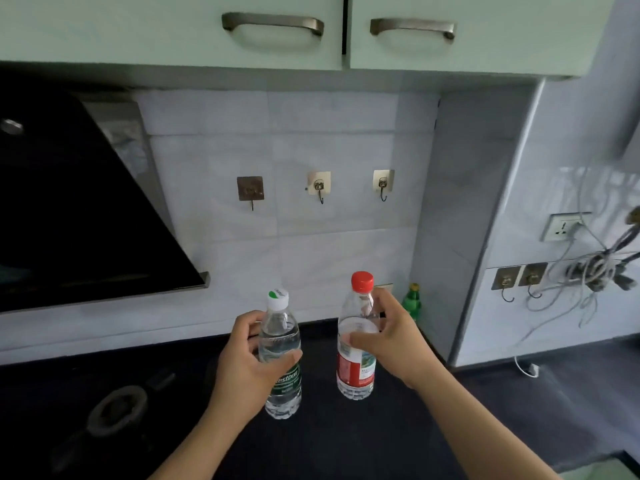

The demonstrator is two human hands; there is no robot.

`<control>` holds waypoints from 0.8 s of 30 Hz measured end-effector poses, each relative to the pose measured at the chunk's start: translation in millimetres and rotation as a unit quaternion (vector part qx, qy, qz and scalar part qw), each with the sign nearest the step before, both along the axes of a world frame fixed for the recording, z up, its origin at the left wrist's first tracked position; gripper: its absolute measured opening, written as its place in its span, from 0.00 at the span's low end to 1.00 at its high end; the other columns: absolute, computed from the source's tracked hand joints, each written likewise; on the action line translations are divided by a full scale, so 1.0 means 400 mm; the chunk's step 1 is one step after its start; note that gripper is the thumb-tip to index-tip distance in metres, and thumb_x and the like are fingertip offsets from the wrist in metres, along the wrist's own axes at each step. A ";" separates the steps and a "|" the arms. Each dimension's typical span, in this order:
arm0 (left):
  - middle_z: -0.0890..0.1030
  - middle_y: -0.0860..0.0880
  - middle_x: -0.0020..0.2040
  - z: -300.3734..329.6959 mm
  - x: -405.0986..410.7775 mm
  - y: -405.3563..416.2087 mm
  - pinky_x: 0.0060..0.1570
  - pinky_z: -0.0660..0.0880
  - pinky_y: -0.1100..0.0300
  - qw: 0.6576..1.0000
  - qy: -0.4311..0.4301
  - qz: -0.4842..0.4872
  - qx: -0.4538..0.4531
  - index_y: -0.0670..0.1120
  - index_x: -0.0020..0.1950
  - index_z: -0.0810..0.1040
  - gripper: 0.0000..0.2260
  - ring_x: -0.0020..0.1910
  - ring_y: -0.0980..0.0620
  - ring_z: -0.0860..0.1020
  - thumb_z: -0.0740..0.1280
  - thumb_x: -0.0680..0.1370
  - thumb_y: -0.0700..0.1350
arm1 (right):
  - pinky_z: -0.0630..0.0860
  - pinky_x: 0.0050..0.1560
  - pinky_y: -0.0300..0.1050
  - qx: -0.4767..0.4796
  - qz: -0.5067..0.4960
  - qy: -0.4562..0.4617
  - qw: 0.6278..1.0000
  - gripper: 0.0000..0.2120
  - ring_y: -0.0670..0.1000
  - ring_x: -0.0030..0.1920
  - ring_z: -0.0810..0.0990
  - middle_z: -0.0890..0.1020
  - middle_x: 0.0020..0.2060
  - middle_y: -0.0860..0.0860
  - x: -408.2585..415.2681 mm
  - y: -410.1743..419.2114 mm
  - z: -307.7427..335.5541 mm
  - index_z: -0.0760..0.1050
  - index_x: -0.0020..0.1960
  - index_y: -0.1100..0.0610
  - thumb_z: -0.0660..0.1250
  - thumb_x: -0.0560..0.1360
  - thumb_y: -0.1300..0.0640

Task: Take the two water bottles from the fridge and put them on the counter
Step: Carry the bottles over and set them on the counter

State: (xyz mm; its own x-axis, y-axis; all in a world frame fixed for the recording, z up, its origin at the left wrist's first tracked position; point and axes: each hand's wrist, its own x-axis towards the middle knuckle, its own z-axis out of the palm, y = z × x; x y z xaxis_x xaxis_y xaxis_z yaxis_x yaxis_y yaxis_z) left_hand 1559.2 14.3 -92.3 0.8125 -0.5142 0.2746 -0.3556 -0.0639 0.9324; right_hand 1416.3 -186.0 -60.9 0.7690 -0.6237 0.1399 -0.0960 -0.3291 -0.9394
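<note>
Two clear water bottles stand upright over the black counter (346, 441). The green-label bottle (282, 341) with a white cap is on the left, and my left hand (247, 365) is wrapped around its middle. The red-label bottle (356, 368) with a red cap is on the right, with my right hand (388, 336) gripping its upper body from the right side. Both bottle bases are at or just above the counter surface; I cannot tell whether they touch it. The fridge is out of view.
A gas burner (116, 410) sits in the counter at the left under a black range hood (76, 209). A small green bottle (412, 303) stands in the back corner. Wall hooks (320, 187), a socket (564, 226) with tangled cables (595, 271) and upper cabinets (277, 29) surround the spot.
</note>
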 end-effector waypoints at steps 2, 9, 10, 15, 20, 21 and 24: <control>0.82 0.55 0.57 -0.020 0.044 -0.036 0.54 0.81 0.51 1.000 0.002 -0.009 0.004 0.63 0.56 0.72 0.30 0.54 0.56 0.83 0.82 0.62 0.47 | 0.85 0.51 0.56 -0.003 -0.008 0.009 1.000 0.25 0.54 0.48 0.87 0.84 0.51 0.53 0.043 -0.029 -0.020 0.75 0.55 0.43 0.79 0.62 0.55; 0.81 0.58 0.56 -0.083 0.176 -0.161 0.48 0.79 0.63 0.999 -0.007 -0.034 0.036 0.63 0.56 0.70 0.29 0.53 0.62 0.81 0.82 0.64 0.47 | 0.86 0.49 0.56 -0.023 -0.033 0.063 0.997 0.26 0.55 0.49 0.86 0.82 0.51 0.53 0.178 -0.120 -0.089 0.72 0.56 0.43 0.77 0.61 0.52; 0.81 0.57 0.56 -0.093 0.192 -0.177 0.49 0.79 0.62 0.999 -0.005 -0.034 0.041 0.62 0.56 0.70 0.29 0.53 0.60 0.82 0.81 0.64 0.47 | 0.86 0.49 0.57 -0.026 -0.039 0.069 0.997 0.26 0.55 0.49 0.86 0.82 0.51 0.53 0.195 -0.131 -0.099 0.71 0.55 0.44 0.77 0.60 0.51; 0.82 0.57 0.53 -0.145 0.256 -0.238 0.48 0.79 0.63 0.998 0.004 -0.028 0.064 0.60 0.57 0.70 0.28 0.51 0.65 0.80 0.81 0.64 0.46 | 0.85 0.48 0.54 -0.036 -0.046 0.092 0.994 0.27 0.53 0.49 0.84 0.82 0.52 0.51 0.275 -0.176 -0.142 0.71 0.55 0.44 0.77 0.60 0.51; 0.81 0.55 0.53 -0.207 0.290 -0.286 0.45 0.79 0.64 0.997 0.011 -0.015 0.080 0.56 0.60 0.72 0.27 0.51 0.61 0.81 0.80 0.65 0.47 | 0.77 0.40 0.39 -0.036 -0.024 0.123 0.992 0.25 0.46 0.47 0.82 0.81 0.49 0.47 0.335 -0.203 -0.195 0.71 0.56 0.47 0.78 0.65 0.58; 0.82 0.55 0.53 -0.222 0.294 -0.294 0.47 0.80 0.62 0.996 0.017 -0.010 0.084 0.56 0.59 0.72 0.26 0.50 0.59 0.82 0.80 0.65 0.47 | 0.76 0.41 0.38 -0.036 -0.019 0.131 0.991 0.24 0.46 0.47 0.82 0.81 0.48 0.46 0.345 -0.209 -0.211 0.71 0.55 0.47 0.78 0.65 0.58; 0.82 0.53 0.51 -0.274 0.302 -0.308 0.47 0.81 0.59 0.995 0.027 0.000 0.101 0.59 0.55 0.73 0.24 0.49 0.60 0.82 0.80 0.65 0.47 | 0.78 0.45 0.41 -0.034 -0.004 0.161 0.986 0.24 0.46 0.50 0.82 0.81 0.49 0.46 0.369 -0.223 -0.268 0.71 0.54 0.46 0.79 0.65 0.59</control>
State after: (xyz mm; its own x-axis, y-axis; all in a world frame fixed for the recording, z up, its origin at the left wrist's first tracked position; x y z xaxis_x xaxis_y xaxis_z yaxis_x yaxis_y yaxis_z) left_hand 1680.0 -108.7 -201.7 0.8237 -0.5538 0.1220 -0.3057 -0.2526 0.9180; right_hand 1563.9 -275.2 -168.1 0.7757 -0.6274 -0.0680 -0.3878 -0.3888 -0.8357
